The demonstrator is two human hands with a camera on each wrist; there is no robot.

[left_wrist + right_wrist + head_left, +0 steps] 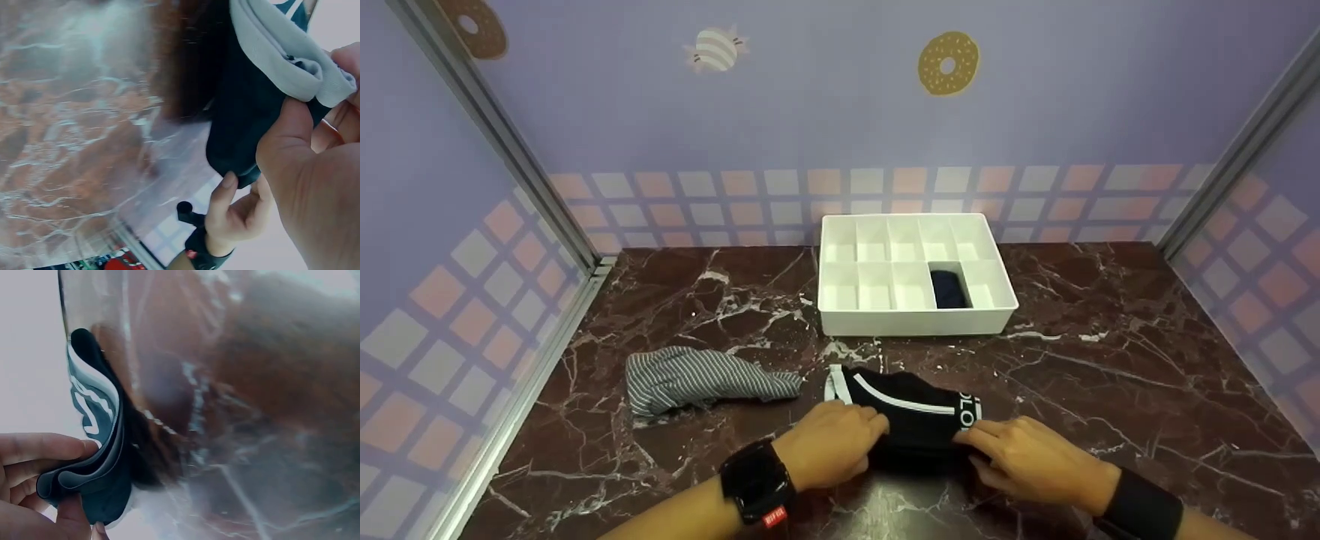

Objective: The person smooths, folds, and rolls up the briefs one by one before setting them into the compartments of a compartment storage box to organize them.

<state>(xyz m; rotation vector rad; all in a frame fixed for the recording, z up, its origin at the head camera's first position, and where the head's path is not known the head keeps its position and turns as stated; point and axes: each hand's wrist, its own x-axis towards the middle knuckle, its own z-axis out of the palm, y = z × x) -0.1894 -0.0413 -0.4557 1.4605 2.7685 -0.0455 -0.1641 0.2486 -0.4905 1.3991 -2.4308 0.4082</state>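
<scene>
- Both arms are bare, no sleeves showing anywhere in the head view.
- Left hand (829,442) has a chunky black wrist unit (756,481) strapped on right behind it, boxy and rounded, looks like a smartwatch on steroids.
- That unit has a small red tag (775,516) at its 5 o'clock corner with white lettering, too small to read.
- Right hand (1035,459) gets a plain black band (1144,511) instead, wide and smooth, like a sweatband or cuff, no markings I can see.
- From the left wrist view you can spot that same black band (205,256) at 6 o'clock, with a little black knob (184,211) sticking up from it.
- No rings on any finger that shows.
</scene>
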